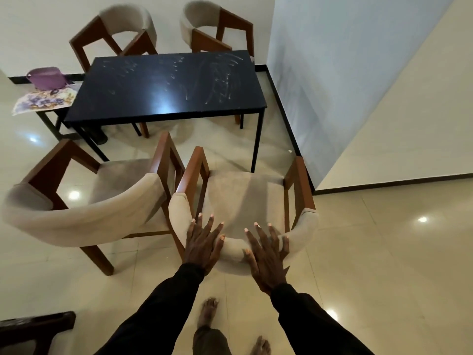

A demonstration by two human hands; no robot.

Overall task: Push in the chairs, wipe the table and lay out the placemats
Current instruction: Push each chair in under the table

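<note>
Pressing both hands, left (203,243) and right (266,254), fingers spread flat, on chair back (235,248); smeared black table (163,88) ahead.

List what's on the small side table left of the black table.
A floral mat covers its top, overhanging the edge; a purple container stands on the mat. The container's contents and the tabletop under the mat are hidden.
</note>
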